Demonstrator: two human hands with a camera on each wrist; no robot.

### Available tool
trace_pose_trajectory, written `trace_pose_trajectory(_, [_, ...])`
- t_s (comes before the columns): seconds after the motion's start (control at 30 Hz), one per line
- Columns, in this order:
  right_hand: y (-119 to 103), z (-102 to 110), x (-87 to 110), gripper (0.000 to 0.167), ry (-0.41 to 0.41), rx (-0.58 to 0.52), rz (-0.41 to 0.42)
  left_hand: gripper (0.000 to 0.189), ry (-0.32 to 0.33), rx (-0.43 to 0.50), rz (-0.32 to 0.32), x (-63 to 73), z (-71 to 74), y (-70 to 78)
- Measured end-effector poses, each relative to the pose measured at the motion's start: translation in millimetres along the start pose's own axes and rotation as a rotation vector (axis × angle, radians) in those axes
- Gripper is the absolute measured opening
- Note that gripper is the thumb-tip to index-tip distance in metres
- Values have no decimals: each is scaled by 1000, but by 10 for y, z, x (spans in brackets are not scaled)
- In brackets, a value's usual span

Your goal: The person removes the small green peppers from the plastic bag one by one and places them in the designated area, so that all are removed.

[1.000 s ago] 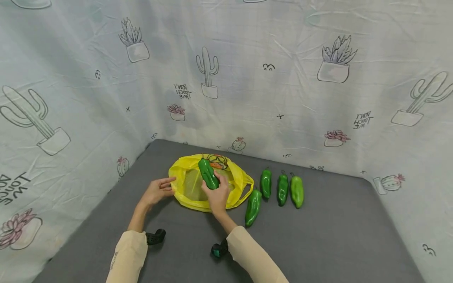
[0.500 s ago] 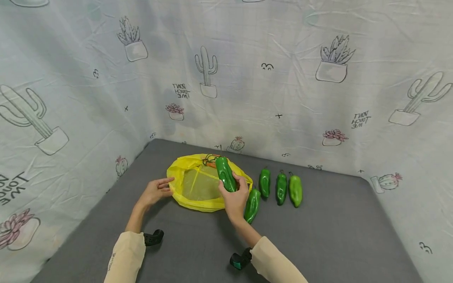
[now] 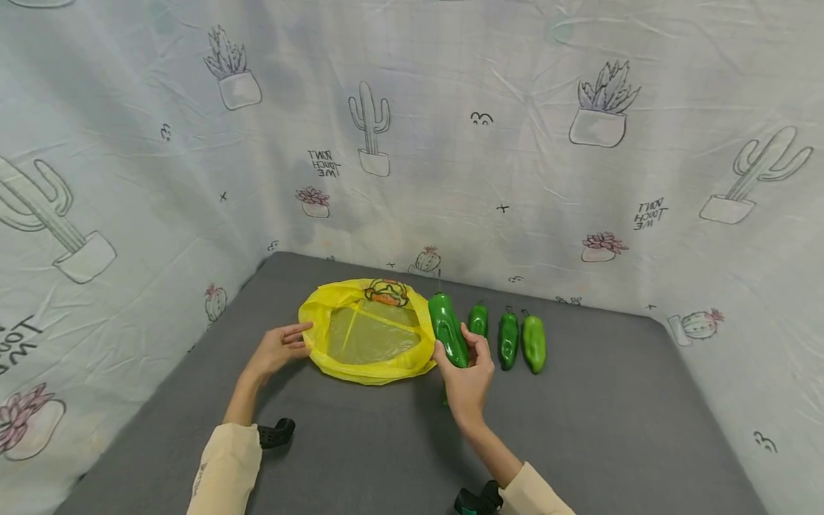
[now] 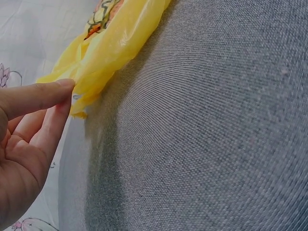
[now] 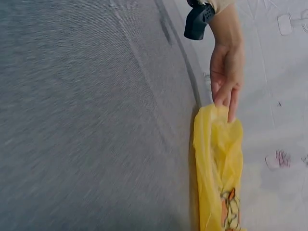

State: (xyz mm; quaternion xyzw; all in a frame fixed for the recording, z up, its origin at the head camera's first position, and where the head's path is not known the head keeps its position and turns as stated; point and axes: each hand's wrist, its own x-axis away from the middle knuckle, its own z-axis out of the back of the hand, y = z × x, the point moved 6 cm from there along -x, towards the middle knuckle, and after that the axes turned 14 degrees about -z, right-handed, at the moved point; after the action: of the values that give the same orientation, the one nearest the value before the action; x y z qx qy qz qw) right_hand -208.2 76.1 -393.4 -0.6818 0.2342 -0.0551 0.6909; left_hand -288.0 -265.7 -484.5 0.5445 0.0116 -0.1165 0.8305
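Observation:
In the head view my right hand (image 3: 470,383) holds a glossy green pepper (image 3: 447,327), stem pointing up and away, raised by the bag's right edge. My left hand (image 3: 275,353) is at the left rim of a yellow plastic bag (image 3: 368,373), which lies with its mouth spread wide. The left wrist view shows the thumb and fingers of the left hand (image 4: 33,125) pinching the rim of the bag (image 4: 120,48). From the right wrist, the left hand (image 5: 228,72) appears at the bag (image 5: 207,159); the right hand and its pepper are outside that view.
Right of the bag, a green pepper (image 3: 478,320), a darker one (image 3: 508,340) and a lighter one (image 3: 534,345) lie in a row on the grey tabletop (image 3: 611,400). Another pepper is mostly hidden behind the right hand. A printed curtain (image 3: 438,179) stands behind the table.
My right hand has carried the green pepper from over the bag's mouth rightward to the bag's right edge, now covering the nearest pepper. My left hand stays at the left rim.

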Motion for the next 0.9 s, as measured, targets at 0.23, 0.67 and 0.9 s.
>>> trace_pose_trajectory(0.23, [134, 399, 23, 43, 62, 22, -45, 55, -17, 23, -42, -11, -14, 13])
trace_pose_trajectory(0.67, [891, 901, 59, 44, 259, 152, -317, 56, -18, 10, -35, -16, 9, -19])
trace_pose_trajectory(0.9, [1071, 882, 24, 47, 282, 246, -420, 57, -22, 13, -15, -30, -46, -40])
